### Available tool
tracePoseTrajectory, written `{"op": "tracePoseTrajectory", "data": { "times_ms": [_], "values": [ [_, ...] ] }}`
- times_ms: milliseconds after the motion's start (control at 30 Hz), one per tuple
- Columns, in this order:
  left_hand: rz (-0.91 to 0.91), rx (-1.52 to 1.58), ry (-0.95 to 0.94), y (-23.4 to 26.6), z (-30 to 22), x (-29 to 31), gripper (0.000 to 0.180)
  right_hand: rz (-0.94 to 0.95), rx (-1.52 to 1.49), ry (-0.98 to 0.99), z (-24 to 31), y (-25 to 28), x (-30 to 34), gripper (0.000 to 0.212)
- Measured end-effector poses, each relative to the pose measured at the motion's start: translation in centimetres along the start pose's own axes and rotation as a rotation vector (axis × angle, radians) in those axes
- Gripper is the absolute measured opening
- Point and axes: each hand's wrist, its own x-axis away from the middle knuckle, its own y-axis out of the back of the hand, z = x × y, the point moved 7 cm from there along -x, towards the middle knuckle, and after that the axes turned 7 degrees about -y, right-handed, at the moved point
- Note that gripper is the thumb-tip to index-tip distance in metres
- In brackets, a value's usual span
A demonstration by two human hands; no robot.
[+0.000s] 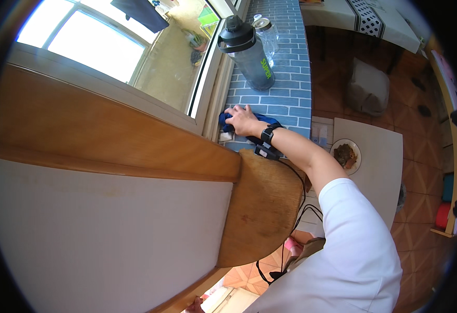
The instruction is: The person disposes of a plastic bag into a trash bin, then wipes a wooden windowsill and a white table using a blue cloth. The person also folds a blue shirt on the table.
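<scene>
My right hand (244,121) reaches onto the blue brick-patterned sill, its fingers curled on a bunched dark blue cloth (259,118). Part of the cloth lies under the palm and wrist. A black strap (269,133) circles this wrist, and a small black device (266,152) with a cable sits beside it. Close to the fingers is a small whitish block (226,136) by the window frame. At the bottom edge, a little of my left hand (195,305) shows against a wooden edge; most of its fingers are hidden.
Beyond my right hand stand a large grey bottle with a black lid (249,60) and a clear jar (266,36). A rounded wooden shelf (262,208) juts out nearer me. To the right, a plate of food (357,166) rests on a pale table (377,135); a covered stool (368,86) stands beyond.
</scene>
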Motion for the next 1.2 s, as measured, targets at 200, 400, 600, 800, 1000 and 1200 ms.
{"op": "tracePoseTrajectory", "data": {
  "times_ms": [200, 400, 600, 800, 1000, 1200],
  "values": [
    [-0.008, 0.001, 0.000, -0.3, -0.4, 0.5, 0.013, 0.232, -0.185, 0.177, -0.1, -0.9, 1.2, 0.041],
    [-0.016, 0.022, -0.041, 0.1, -0.7, 0.6, 0.012, 0.017, -0.064, 0.034, -1.2, 0.4, 1.5, 0.043],
    [-0.044, 0.055, -0.066, 1.4, 0.1, 1.2, 0.012, -0.028, -0.058, 0.150, 1.3, 0.6, 9.7, 0.040],
    [-0.091, 0.060, -0.098, 4.0, 1.8, 1.5, 0.012, -0.102, -0.083, 0.172, 6.4, 0.8, 20.9, 0.035],
    [-0.127, 0.069, -0.141, 5.7, 1.8, 1.5, 0.013, 0.033, -0.130, 0.329, 10.5, -0.2, 27.5, 0.035],
    [-0.099, 0.124, -0.061, 4.2, 2.1, 2.1, 0.007, -0.149, -0.241, -0.146, 1.0, 1.9, 19.2, 0.032]
  ]
}}
